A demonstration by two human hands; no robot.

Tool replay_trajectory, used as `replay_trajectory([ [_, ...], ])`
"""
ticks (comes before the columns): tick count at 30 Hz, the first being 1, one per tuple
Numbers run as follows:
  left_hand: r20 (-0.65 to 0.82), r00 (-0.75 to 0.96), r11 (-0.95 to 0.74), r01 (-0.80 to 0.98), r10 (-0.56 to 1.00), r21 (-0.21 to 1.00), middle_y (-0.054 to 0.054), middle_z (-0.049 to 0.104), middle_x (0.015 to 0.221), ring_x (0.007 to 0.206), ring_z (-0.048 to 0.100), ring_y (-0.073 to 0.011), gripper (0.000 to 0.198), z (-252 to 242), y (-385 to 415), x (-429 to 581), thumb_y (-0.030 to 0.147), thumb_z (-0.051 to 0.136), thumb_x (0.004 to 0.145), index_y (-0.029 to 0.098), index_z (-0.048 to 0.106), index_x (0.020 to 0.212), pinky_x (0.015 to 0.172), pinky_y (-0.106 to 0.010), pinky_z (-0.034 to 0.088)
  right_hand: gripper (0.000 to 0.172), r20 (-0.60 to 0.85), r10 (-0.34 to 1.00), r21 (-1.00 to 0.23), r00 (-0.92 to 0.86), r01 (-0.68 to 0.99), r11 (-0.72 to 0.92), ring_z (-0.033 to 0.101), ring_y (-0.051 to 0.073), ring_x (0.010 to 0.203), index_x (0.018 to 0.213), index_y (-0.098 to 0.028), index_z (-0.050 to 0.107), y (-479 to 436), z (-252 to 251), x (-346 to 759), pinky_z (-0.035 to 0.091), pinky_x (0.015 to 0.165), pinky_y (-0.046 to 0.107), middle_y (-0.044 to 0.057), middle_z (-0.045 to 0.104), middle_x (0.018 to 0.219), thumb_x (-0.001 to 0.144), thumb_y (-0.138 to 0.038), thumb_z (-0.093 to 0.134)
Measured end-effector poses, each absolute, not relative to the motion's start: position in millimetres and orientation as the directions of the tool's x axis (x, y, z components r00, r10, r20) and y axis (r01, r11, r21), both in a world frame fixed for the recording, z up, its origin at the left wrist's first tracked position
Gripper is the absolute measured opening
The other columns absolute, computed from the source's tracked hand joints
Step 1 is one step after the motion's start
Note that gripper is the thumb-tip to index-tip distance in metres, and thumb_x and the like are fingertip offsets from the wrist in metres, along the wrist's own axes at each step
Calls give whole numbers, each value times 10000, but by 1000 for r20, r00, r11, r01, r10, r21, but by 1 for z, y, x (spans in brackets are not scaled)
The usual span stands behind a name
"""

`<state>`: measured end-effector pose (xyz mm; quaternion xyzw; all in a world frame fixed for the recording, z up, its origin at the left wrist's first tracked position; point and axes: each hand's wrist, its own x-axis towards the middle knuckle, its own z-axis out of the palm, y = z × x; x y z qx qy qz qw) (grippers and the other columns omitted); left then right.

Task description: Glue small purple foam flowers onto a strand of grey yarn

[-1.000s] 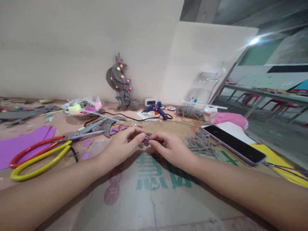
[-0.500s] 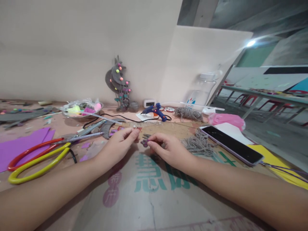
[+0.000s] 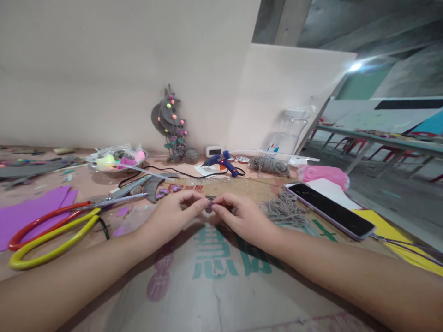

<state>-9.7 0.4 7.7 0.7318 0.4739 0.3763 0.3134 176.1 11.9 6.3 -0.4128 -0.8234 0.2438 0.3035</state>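
Observation:
Both hands meet over the cardboard sheet (image 3: 187, 295) at the middle of the view. Between the fingertips is a small purple and grey piece (image 3: 209, 206), mostly hidden by the fingers. My right hand (image 3: 238, 212) pinches it from the right. My left hand (image 3: 183, 210) has thumb and forefinger closed at its left side, touching it. A dark thin object, too small to make out, shows just behind the fingertips. Grey crescent felt with purple bits (image 3: 152, 188) lies just beyond my left hand, and a tangle of grey cord (image 3: 285, 207) is right of my right hand.
Scissors with red and yellow handles (image 3: 55, 235) and purple sheets (image 3: 31, 214) lie left. Behind stand a blue glue gun (image 3: 224, 162), a bowl of coloured pieces (image 3: 119, 159), a moon-shaped ornament (image 3: 169, 120) and a clear bottle (image 3: 287, 131). A phone (image 3: 330, 210) rests right.
My left hand has moved right, from apart to touching the small piece at my right fingertips. The purple bits on the crescent felt are more exposed. The view has shifted slightly.

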Motion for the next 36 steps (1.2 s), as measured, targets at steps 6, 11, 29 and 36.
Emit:
replay_trajectory([
  [6,259,275,-368,500,926,784,-7,654,740,731,592,-166,232,9,-1,-8,341,494,833,170,632,757,663,-250,429,207,291,833,-666,-470,525,530,580,119,653,854,-185,629,12,5,176,422,605,227,4,666,741,868,-330,482],
  [11,286,287,-397,494,914,774,-5,660,742,721,590,-162,231,9,-1,-9,332,490,837,173,636,757,659,-244,429,209,253,848,-747,-466,463,477,588,114,641,877,-181,618,11,6,175,438,592,217,6,658,739,869,-338,480],
  [29,270,270,-372,473,924,799,-1,637,731,700,578,-160,213,4,2,-10,350,508,828,172,612,775,636,-248,423,244,257,861,-767,-439,449,459,545,101,579,857,-173,595,14,8,176,424,566,214,0,622,684,891,-359,440],
  [36,297,198,-356,463,934,812,-10,652,745,720,585,-174,213,7,2,-10,353,516,814,176,628,779,663,-266,421,212,236,882,-812,-408,415,410,527,93,516,802,-171,581,13,7,175,418,527,209,-10,624,631,867,-347,481],
])
